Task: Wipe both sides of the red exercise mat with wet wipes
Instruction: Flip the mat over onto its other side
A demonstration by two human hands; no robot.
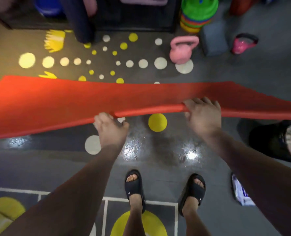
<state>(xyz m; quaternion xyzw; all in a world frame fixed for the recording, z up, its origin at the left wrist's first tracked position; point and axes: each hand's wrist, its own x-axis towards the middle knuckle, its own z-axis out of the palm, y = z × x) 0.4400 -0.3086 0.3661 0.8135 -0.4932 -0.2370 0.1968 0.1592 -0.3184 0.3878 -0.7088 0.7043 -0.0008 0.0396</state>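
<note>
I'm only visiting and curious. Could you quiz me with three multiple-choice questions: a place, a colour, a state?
1. Where do the pink kettlebells stand, relative to the mat?
A. on it
B. on the floor beyond it
C. beside the feet

2. What colour are the sandals?
A. black
B. white
C. green

3. The mat's near edge is:
A. flat down
B. lifted by both hands
C. rolled up

Answers:
1 B, both stand past the mat's far edge.
2 A, both are black.
3 B, the left hand and right hand curl their fingers round it.
</note>
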